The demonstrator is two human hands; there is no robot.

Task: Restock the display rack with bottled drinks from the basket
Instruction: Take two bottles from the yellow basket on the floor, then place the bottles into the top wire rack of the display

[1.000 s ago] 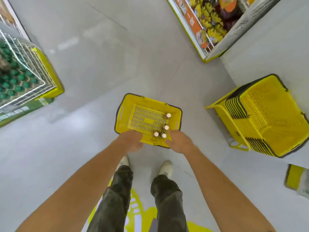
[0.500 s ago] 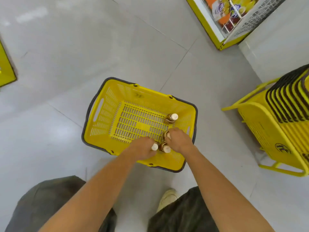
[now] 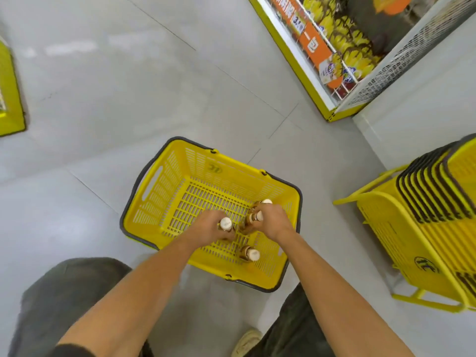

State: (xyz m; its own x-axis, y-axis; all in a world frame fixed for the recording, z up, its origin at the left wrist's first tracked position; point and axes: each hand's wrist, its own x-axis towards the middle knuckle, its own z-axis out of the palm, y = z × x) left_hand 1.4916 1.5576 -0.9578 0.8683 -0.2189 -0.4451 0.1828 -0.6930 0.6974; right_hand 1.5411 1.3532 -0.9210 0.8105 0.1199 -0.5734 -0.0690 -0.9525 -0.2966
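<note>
— Gripping a white-capped bottle (image 3: 226, 224) by the neck with the left hand (image 3: 209, 226), down inside the yellow basket (image 3: 152, 194) on the grey floor (image 3: 128, 86), seen from the head view.
— And the right hand (image 3: 275, 222)?
— Curled round a second bottle (image 3: 257, 216), just beside the first.
— Anything else in there?
— A third bottle (image 3: 249, 254), loose and untouched by the near wall; a fourth cap (image 3: 266, 201) peeking past the right knuckles. Off right, stacked yellow baskets (image 3: 417, 240); up top, a snack shelf (image 3: 342, 47).
</note>
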